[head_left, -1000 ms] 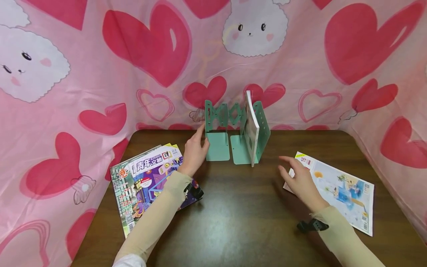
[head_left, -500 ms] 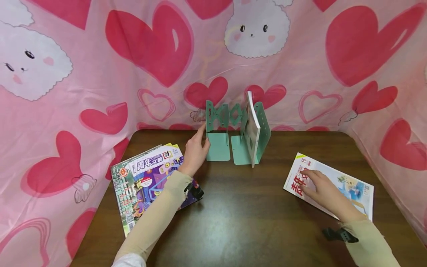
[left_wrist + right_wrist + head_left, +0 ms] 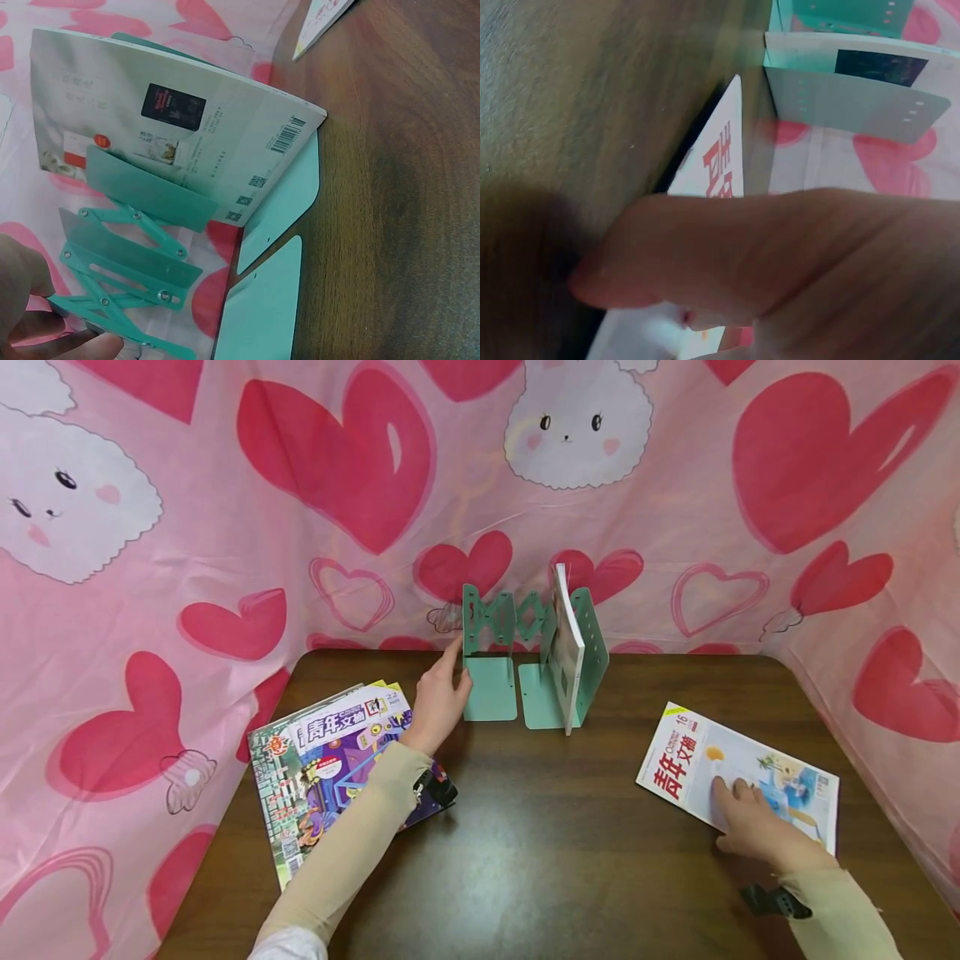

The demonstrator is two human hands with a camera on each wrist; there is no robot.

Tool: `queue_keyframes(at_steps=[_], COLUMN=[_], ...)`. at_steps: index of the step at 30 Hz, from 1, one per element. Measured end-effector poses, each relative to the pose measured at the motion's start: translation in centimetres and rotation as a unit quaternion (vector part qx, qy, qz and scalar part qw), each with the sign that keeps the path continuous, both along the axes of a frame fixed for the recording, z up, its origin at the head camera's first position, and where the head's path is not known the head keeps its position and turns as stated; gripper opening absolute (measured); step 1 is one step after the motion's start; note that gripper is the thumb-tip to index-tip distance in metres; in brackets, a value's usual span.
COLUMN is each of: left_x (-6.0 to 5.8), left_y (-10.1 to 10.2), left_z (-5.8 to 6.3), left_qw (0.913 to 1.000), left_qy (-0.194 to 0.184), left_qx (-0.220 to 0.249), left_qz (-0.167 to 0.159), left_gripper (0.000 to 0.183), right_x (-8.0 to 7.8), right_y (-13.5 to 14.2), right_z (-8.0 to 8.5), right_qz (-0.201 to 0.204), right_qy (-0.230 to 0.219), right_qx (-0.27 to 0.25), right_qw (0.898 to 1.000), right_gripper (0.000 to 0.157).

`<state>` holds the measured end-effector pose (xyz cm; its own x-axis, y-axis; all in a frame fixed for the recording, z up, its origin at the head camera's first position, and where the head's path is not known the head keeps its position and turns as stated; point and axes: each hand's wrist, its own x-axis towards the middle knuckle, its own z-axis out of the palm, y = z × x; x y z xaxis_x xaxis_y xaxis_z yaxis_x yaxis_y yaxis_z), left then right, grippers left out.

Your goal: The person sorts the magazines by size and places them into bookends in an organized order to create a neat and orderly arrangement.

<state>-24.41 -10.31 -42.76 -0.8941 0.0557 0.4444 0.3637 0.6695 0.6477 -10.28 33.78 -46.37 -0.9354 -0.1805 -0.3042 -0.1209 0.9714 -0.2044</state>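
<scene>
A green expandable bookend [image 3: 490, 689] stands at the back of the table. My left hand [image 3: 437, 697] holds its left end panel, thumb and fingers on either side of the edge in the left wrist view. One magazine [image 3: 187, 112] stands upright, leaning slightly, in the bookend's right section. Another magazine [image 3: 678, 756], with red lettering and a blue picture, lies flat at the right. Over its near edge is my right hand [image 3: 761, 831], bent fingers on the cover, thumb just past the edge above the wood [image 3: 622, 277].
Several overlapping magazines [image 3: 330, 735] lie at the left, partly behind my left forearm. The dark wooden table [image 3: 540, 843] ends at a pink heart-print cloth [image 3: 450, 468] on the back and sides. A black strap [image 3: 776, 902] circles my right wrist.
My right hand has moved right and nearer me, from the magazine's left end to its near edge, and its fingers have bent. The left hand stays at the bookend.
</scene>
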Motion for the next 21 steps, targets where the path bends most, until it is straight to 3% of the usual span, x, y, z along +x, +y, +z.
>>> queue_keyframes(at_steps=[10,15,21], left_x=[-0.04,-0.01,0.07], left_y=[0.06,0.07,0.08], left_z=[0.16,0.06,-0.01], left_qw=[1.0,1.0,0.9999], left_qy=[0.001,-0.001,0.001], left_qx=[-0.002,-0.006,-0.01], left_qz=[-0.003,0.001,0.005], left_gripper=[0.053,0.054,0.055], right_x=[-0.22,0.06,-0.14], right_y=[0.03,-0.17,-0.11], right_z=[-0.2,-0.43,-0.77], right_qz=[-0.021,-0.007,-0.006], right_qy=[-0.027,0.011,0.09], right_qx=[-0.003,0.007,0.012], right_qw=[0.999,1.0,0.996], right_gripper=[0.086,0.078,0.053])
